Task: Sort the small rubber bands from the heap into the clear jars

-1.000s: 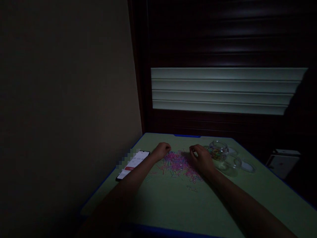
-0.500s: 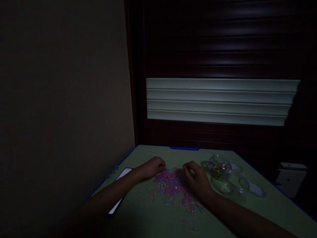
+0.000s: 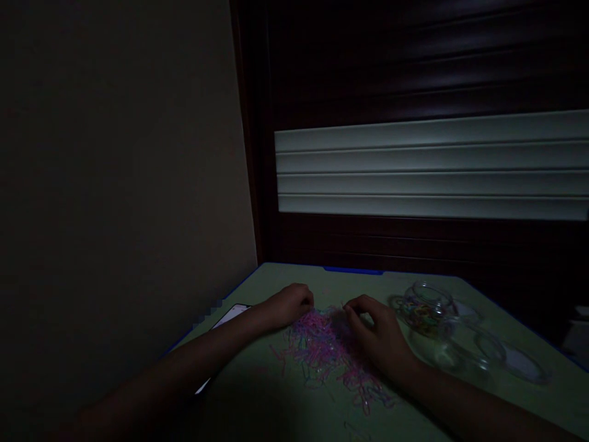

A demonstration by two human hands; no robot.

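Observation:
A loose pile of small pink, purple and bluish rubber bands [image 3: 317, 344] lies on the pale green tabletop between my hands. My left hand [image 3: 291, 305] rests at the pile's upper left edge, fingers curled down and closed; whatever they hold is hidden. On the other side, my right hand [image 3: 380, 328] hovers at the pile's right edge with thumb and forefinger pinched together. A thin, light strand, apparently a rubber band [image 3: 342, 304], shows at those fingertips. Dim light blurs the fine detail.
Right of my right hand stands a clear round jar [image 3: 427, 307] with multicoloured bands inside. An empty clear jar [image 3: 460, 353] lies on its side nearby. Under my left forearm is a phone [image 3: 232, 313] with a lit screen. A wall [image 3: 138, 184] borders the left.
The view has shifted, so the jars sit farther right. A thin strand now shows at my right fingertips. My left hand stays beside the pile.

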